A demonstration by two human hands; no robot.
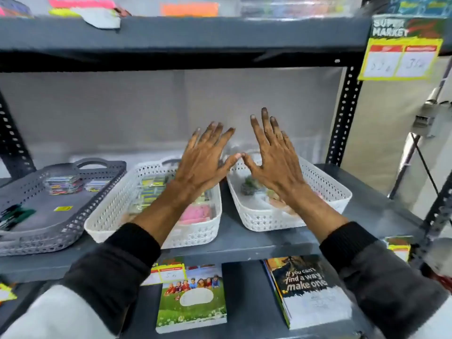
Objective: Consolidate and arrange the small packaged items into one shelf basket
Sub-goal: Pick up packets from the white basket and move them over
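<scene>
Two white perforated baskets stand side by side on the middle shelf. The left white basket (107,216) holds several small packets, yellow-green ones at the back and pink ones (195,212) at the front. The right white basket (327,189) holds a dark green packet (249,184) and a few pale ones. My left hand (203,162) hovers flat above the left basket, fingers spread, holding nothing. My right hand (271,157) hovers above the right basket, also spread and empty. The two thumb tips touch between the baskets.
A grey perforated tray (73,223) at the left holds a few striped packets (63,184) and a dark green item (14,215). Notebooks (193,297) lie on the shelf below. A perforated upright post (343,116) stands at the right, with a yellow price sign (401,59) above it.
</scene>
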